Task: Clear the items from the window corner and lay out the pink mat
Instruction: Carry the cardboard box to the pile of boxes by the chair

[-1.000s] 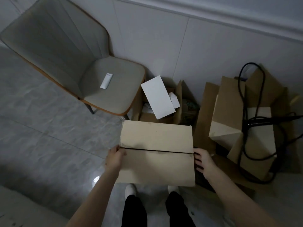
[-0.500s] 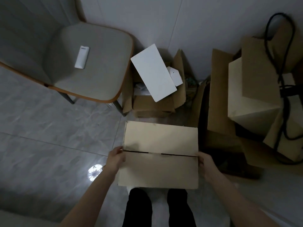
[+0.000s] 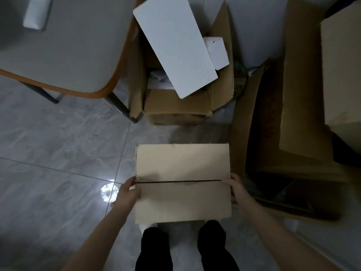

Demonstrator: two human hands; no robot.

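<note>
The grey tiled floor (image 3: 58,153) fills most of your view, with a bright spot of reflected light just left of your left wrist. At upper left stands a chair (image 3: 68,55) with a grey seat and orange edging, and a small white object (image 3: 36,13) lies on the seat near the top edge of the frame. Along the right side, a stack of flattened and opened cardboard (image 3: 293,104) leans and lies against the wall, its dark inner side showing. Directly in front of you is the closed cardboard box (image 3: 182,180), its two top flaps meeting in a dark seam that runs from side to side; whether it rests on the floor or is lifted clear, you cannot tell. Beyond it, against the wall and next to the chair leg, sits an open box (image 3: 175,106) with a white flat carton (image 3: 173,44) propped at a slant across its mouth and a smaller white box (image 3: 216,51) tucked behind. Your left hand (image 3: 127,192) grips the closed box's left edge at the seam, thumb on top; your right hand (image 3: 237,187) clasps the right edge opposite. No pink mat is in view.
</note>
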